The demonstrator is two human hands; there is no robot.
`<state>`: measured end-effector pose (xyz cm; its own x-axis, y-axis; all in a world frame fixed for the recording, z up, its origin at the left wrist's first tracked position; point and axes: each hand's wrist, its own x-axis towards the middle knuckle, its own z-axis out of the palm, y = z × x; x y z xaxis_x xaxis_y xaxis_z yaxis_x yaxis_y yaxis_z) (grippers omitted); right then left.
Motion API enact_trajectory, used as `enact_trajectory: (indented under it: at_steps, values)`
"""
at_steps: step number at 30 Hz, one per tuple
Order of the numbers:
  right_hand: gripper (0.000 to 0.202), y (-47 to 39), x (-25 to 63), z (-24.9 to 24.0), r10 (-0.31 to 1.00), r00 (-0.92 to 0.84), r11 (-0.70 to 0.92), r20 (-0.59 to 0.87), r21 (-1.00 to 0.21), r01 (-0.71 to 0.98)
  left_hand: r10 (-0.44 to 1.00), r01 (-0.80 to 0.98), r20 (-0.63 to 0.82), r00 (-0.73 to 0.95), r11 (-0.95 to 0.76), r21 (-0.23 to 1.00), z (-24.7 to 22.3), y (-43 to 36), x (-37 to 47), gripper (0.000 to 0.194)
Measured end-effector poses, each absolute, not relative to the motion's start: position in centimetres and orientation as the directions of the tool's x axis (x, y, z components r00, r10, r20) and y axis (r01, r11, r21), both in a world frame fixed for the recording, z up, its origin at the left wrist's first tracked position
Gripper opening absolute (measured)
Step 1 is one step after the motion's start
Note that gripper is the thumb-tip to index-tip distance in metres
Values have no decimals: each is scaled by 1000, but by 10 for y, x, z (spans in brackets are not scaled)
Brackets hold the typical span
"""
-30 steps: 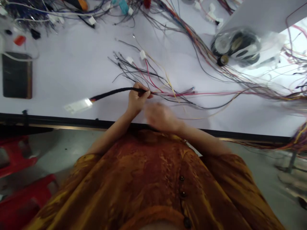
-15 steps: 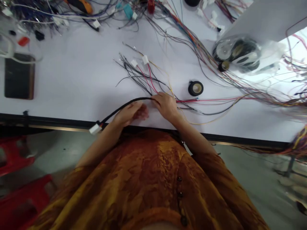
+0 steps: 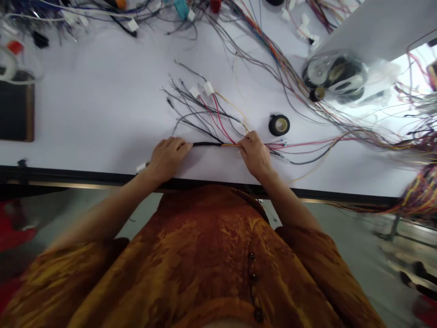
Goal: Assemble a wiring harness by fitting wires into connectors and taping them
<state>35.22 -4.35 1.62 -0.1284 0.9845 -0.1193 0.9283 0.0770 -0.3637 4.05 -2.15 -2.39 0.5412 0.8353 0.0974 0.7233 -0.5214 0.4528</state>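
Observation:
A wire harness lies stretched between my two hands near the table's front edge. My left hand is closed on its black-wrapped part, and a white connector pokes out beside that wrist. My right hand pinches the bundle where orange and red wires come out of the black wrap. From there, several thin black wires fan out to the upper left, along with two white connectors on red wires. More wire ends stick out to the right of my right hand. Just above that hand sits a roll of black tape.
A long bundle of coloured wires runs from the top to the right side. Tape rolls in a clear plastic bag lie at upper right. A phone is at far left, below tangled wires. The table's dark edge crosses in front.
My left hand has gone from loose beside the harness to gripping its black-wrapped part. My right hand has shifted right along it. The harness is now straight instead of curved, and the view has shifted slightly.

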Motion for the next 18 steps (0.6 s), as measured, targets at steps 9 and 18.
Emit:
enact_trajectory:
  at_steps: [9, 18]
  values:
    - [24, -59, 351, 14, 990, -104, 57, -90, -425, 903, 868, 645, 199, 454, -475, 599, -33, -19, 76, 40]
    - [20, -40, 326, 2, 999, -6, 26, 36, -589, 808, 874, 575, 170, 456, -434, 693, -38, -11, 92, 27]
